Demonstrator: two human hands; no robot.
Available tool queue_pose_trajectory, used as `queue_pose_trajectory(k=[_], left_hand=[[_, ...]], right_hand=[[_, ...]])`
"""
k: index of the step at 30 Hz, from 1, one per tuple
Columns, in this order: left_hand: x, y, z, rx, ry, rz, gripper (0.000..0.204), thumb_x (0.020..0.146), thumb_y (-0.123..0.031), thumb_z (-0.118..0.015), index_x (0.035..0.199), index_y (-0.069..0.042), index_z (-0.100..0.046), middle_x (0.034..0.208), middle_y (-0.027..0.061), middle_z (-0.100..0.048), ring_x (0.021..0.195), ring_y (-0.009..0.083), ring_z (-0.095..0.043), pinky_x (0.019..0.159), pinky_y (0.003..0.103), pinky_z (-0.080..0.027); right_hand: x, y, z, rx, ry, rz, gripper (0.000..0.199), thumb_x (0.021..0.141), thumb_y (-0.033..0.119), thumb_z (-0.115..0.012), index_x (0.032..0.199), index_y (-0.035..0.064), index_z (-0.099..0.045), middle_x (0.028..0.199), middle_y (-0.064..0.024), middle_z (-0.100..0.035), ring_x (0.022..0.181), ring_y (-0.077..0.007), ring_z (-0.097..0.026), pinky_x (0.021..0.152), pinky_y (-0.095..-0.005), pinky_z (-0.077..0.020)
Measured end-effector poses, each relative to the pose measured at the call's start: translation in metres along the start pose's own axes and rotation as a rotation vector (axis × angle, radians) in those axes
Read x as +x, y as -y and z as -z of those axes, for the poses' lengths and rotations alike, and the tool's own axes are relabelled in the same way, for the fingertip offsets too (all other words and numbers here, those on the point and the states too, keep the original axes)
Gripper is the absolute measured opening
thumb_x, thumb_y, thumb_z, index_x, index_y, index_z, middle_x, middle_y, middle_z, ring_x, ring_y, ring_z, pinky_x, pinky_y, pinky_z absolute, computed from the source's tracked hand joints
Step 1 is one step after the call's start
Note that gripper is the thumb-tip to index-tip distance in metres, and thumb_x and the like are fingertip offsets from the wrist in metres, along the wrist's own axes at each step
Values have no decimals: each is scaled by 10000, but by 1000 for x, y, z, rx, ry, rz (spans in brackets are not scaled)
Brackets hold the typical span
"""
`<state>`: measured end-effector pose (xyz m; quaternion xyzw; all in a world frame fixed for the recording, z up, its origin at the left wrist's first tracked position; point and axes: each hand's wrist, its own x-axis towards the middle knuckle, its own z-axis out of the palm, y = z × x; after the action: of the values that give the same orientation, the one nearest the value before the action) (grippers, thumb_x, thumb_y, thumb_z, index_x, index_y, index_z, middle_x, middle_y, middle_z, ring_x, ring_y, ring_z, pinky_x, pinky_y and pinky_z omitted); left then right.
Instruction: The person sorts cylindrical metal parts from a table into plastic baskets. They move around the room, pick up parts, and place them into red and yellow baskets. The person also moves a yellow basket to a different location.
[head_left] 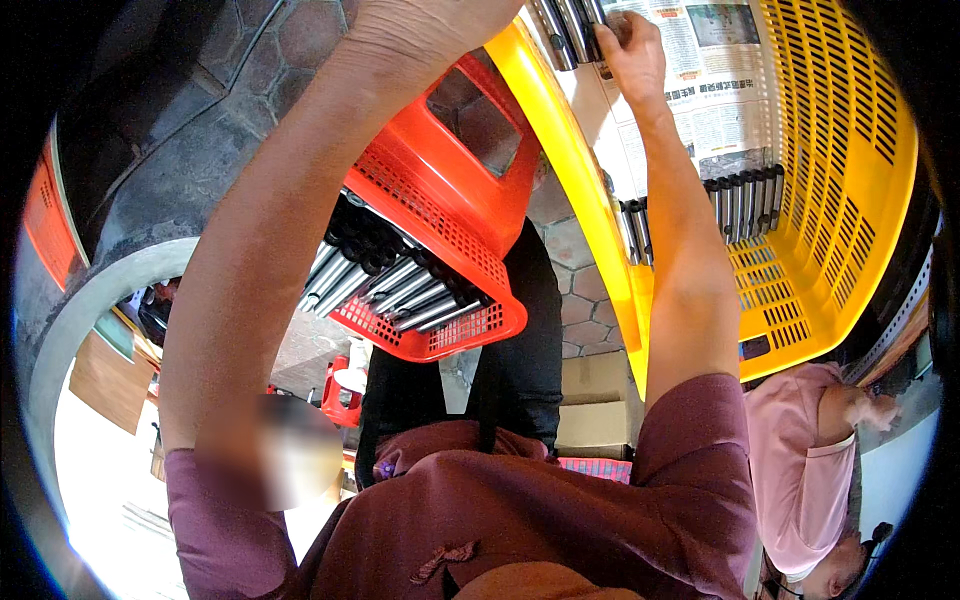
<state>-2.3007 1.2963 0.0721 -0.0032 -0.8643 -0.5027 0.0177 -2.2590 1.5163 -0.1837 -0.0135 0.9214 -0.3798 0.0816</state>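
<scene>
Head view: right hand [632, 52] is closed on the end of a dark metal tube [606, 30] at the far row in the yellow basket [850, 250], sitting on the newspaper liner [720, 80]; best to lay each tube flush and parallel to its neighbours so the row stays tight. Left hand [420, 25] runs out of frame up top, grip can't be told, beside the orange crate [440, 170] with more tubes [390, 285] under that forearm.
</scene>
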Motion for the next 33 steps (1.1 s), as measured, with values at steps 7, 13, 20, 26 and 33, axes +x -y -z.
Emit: queue_pose_trajectory(k=[7,13,20,26,33], left_hand=[[1,2,0,-7,-21,-78,199,873,-55,-499,1052,5,-565,925,124,-634,803,183,-633,715,315,-521],[0,-1,2,-111,24,-83,199,877,-66,-495,1046,22,-555,932,132,-632,799,182,-629,704,309,-520],[-1,-2,2,-76,36,-57,189,890,-70,-489,1043,19,-555,911,126,-632,767,166,-624,672,297,-520],[-3,0,0,-111,13,-129,182,898,-74,-491,1039,18,-559,893,122,-634,754,164,-621,666,299,-514],[-1,8,2,-81,7,-126,203,892,-72,-500,1058,28,-561,912,131,-635,796,190,-626,709,315,-510]], right_hand=[[-21,2,-3,296,45,-206,371,833,184,-701,1133,3,-580,1017,-145,-602,866,-254,-631,804,-359,-512],[-9,-13,-6,-91,14,106,308,858,194,-662,1112,32,-600,994,-173,-585,912,-336,-601,806,-402,-497],[-9,-14,-8,-128,62,146,272,898,183,-595,1138,54,-599,1026,-189,-585,919,-379,-598,803,-429,-499],[-10,-10,-8,-197,41,153,303,902,203,-590,1172,66,-578,1023,-198,-584,893,-390,-603,781,-452,-501],[-28,19,2,-213,-258,213,312,886,283,-596,1030,7,-589,936,-217,-614,854,-387,-609,736,-467,-492]])
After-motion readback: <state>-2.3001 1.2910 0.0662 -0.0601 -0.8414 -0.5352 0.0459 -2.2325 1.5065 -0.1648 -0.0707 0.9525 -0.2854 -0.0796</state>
